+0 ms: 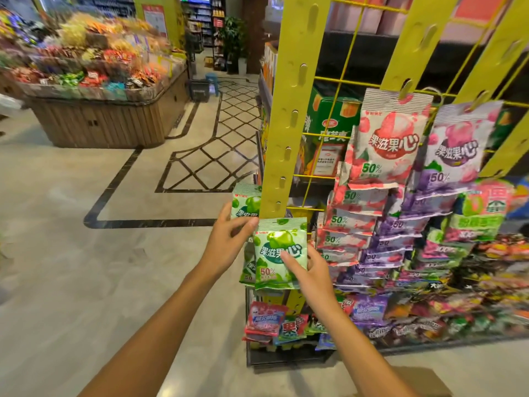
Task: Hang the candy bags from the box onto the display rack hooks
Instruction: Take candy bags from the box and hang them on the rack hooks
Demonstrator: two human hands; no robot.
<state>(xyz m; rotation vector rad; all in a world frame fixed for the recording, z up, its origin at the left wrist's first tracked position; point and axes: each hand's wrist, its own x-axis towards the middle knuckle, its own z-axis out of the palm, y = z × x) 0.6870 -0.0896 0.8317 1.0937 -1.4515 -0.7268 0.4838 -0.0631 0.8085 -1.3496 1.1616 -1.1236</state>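
Head view, rack: the yellow display rack (289,110) stands just ahead, its left strip (294,81) slotted from top to bottom.
Head view, green bag: a green candy bag (279,253) sits upright at the foot of that strip, with its top edge at the lowest clip.
Head view, left hand: the left hand (229,239) is closed in a pinch on the bag's upper left corner, thumb across the top seam.
Head view, right hand: the right hand (307,270) grips the bag's lower right side, thumb on the front and fingers behind.
Head view, other green bags: a second green bag (246,203) shows just behind the left hand; another (247,267) hangs partly hidden below it.
Head view, filled strips: red bags (386,144) and purple bags (455,147) hang in overlapping columns to the right.
Head view, box: a brown cardboard corner (418,379) shows at the bottom edge, probably the box.
Step in hand: fixing the green bag on the left strip, by appearance.
Unclear: whether the bag's hole has caught a hook; the top seam hides it.
Risk, release: if both hands let go before the bag catches, it would likely drop to the floor (86,224).
Risk, pull: tugging down with the right hand could tear the seam or shake loose the bag behind.
Risk, alignment: a skewed top edge could miss the clip altogether.
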